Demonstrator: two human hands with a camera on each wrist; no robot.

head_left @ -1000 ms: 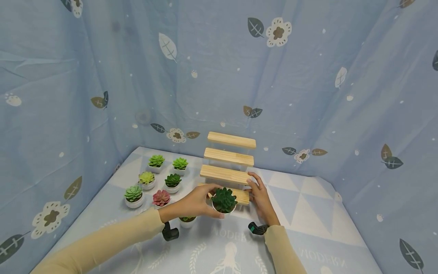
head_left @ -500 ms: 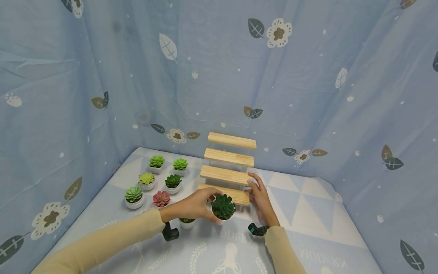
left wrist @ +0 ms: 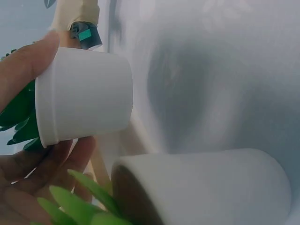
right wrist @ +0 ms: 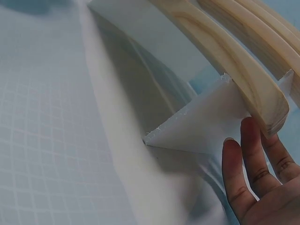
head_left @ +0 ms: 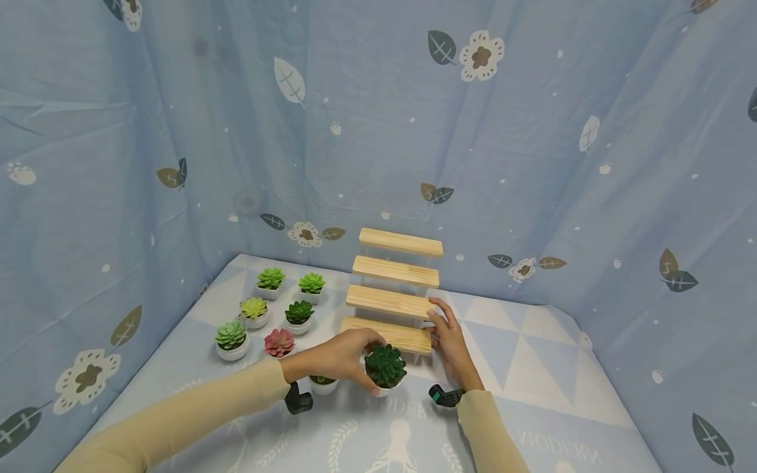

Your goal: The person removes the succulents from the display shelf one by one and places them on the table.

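A dark green succulent (head_left: 385, 365) in a white pot (left wrist: 86, 96) is held by my left hand (head_left: 345, 358), thumb on one side and fingers on the other. In the left wrist view the pot is off the table, with its shadow below. A tiered wooden shelf stand (head_left: 390, 301) rises behind it. My right hand (head_left: 451, 341) holds the stand's right end near the two lower boards. In the right wrist view several fingertips meet the end of a wooden board (right wrist: 267, 101) beside a clear side panel (right wrist: 201, 117); the thumb is hidden there.
Several potted succulents stand at left, including a pink one (head_left: 279, 342), a pale green one (head_left: 230, 335) and a dark green one (head_left: 299, 312). Another white pot (head_left: 323, 385) is partly behind my left wrist. A patterned blue curtain (head_left: 378, 131) surrounds the table (head_left: 532, 407).
My left hand has brought the dark green succulent slightly toward me and down, uncovering more of the lowest board. The right hand keeps its place on the stand.
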